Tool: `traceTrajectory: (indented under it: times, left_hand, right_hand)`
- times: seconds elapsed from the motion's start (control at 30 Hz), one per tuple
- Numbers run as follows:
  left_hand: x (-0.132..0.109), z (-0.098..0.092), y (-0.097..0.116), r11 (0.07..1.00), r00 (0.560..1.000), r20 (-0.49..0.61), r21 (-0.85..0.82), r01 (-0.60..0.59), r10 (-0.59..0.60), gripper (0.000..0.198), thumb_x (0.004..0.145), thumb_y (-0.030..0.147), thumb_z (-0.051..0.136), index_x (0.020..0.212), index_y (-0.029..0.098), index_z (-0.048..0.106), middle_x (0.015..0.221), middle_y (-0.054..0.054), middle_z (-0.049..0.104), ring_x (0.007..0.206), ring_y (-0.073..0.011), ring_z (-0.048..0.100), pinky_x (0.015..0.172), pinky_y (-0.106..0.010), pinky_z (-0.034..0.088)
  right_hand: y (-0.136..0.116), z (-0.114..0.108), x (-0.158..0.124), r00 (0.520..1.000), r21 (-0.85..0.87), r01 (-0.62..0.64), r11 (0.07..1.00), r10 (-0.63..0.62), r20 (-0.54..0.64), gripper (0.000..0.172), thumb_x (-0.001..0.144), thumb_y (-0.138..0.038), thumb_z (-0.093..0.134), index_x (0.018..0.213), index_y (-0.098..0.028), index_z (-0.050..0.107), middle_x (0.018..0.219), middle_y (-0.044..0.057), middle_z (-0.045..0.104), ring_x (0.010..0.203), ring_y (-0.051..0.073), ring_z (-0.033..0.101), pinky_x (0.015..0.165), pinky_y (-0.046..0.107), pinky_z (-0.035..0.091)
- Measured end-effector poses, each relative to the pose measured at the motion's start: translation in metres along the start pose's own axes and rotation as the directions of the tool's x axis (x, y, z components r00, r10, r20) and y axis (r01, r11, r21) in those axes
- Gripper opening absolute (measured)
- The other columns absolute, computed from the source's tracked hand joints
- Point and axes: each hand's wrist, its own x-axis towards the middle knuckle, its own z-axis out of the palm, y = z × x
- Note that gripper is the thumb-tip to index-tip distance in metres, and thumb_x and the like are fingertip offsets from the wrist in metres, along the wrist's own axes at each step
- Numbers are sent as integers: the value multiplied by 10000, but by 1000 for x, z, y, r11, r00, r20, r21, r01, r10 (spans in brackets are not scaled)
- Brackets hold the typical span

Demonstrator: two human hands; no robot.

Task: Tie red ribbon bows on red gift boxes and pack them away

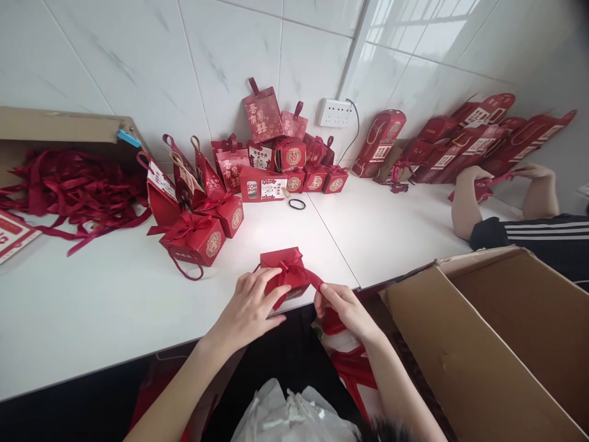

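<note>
Small red box [297, 286] at front edge of white table [115, 313], long axis roughly left to right, ribbon [315, 280] tail pointing right, right hand [346, 308] pinching it, left hand [250, 307] spread at box's left.

A box [276, 258] sits on the table [115, 307] just below the frame's centre, with clustered boxes [293, 158] behind it along the wall [230, 55] (a power strip [335, 113] is just above their right end). Ribbons [83, 184] lie by a carton [64, 121] at mid-left; another carton [460, 350] stands at lower right.
</note>
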Motion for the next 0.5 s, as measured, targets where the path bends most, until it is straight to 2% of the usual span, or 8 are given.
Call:
traceTrajectory:
  times: [0.13, 0.2, 0.23, 0.27, 0.33, 0.4, 0.43, 0.5]
  left_hand:
    - [2, 1, -17, 994, 981, -184, -76, -79, 63, 292, 794, 37, 503, 939, 248, 645, 1079, -61, 605, 1043, -213, 522, 865, -373, 435]
    - [5, -1, -30, 965, 950, -310, -261, -35, -49, 207, 798, 87, 544, 857, 245, 663, 951, -40, 637, 949, -187, 561, 822, -341, 467]
    - [6, -2, -38, 925, 919, -358, -378, 22, -168, 153, 799, 124, 565, 826, 237, 665, 895, -33, 640, 902, -175, 576, 799, -326, 479]
    - [8, -4, -45, 860, 867, -385, -503, 91, -317, 102, 801, 167, 580, 800, 226, 662, 852, -29, 639, 866, -165, 587, 781, -313, 487]
    - [10, -10, -61, 652, 694, -377, -737, 176, -613, 87, 797, 265, 602, 760, 206, 654, 806, -26, 636, 816, -158, 602, 759, -308, 498]
    - [16, -18, -73, 432, 533, -310, -894, 118, -787, 174, 751, 364, 644, 730, 192, 648, 779, -22, 632, 773, -160, 608, 739, -322, 509]
    - [21, -23, -78, 353, 489, -284, -934, 54, -825, 213, 707, 398, 679, 714, 188, 646, 754, -14, 627, 746, -157, 608, 726, -326, 513]
    - [34, -34, -81, 267, 455, -256, -963, -41, -853, 262, 627, 421, 734, 696, 186, 645, 715, 2, 620, 696, -141, 599, 698, -311, 513]
  right_hand:
    - [-7, -12, 13, 995, -103, 55, 993, -63, -71, 432, 881, -451, 412, 581, -163, 532, 563, -3, 519, 564, 111, 493, 607, 247, 397]
    - [-7, -23, 19, 983, -166, 71, 984, -97, -158, 411, 865, -426, 430, 555, -169, 512, 554, -6, 500, 565, 113, 475, 602, 249, 387]
    - [-6, -30, 21, 968, -194, 75, 978, -118, -222, 403, 853, -411, 441, 533, -171, 495, 541, -9, 484, 558, 113, 460, 594, 250, 381]
    - [-5, -38, 23, 947, -210, 76, 975, -137, -292, 396, 840, -397, 448, 514, -175, 477, 528, -13, 467, 550, 112, 444, 584, 251, 376]
    - [-3, -55, 24, 888, -212, 71, 975, -159, -432, 381, 820, -368, 453, 488, -179, 452, 520, -16, 451, 545, 110, 425, 583, 253, 381]
    - [-5, -72, 24, 815, -175, 85, 981, -170, -555, 354, 802, -346, 464, 490, -180, 468, 544, -11, 471, 581, 117, 450, 616, 256, 411]
    - [-7, -79, 24, 780, -145, 113, 983, -178, -600, 330, 792, -339, 477, 503, -181, 492, 571, -6, 493, 619, 125, 477, 643, 260, 431]
    - [-18, -87, 27, 722, -68, 220, 973, -209, -660, 272, 755, -337, 534, 531, -184, 542, 665, 9, 557, 734, 147, 535, 698, 273, 469]
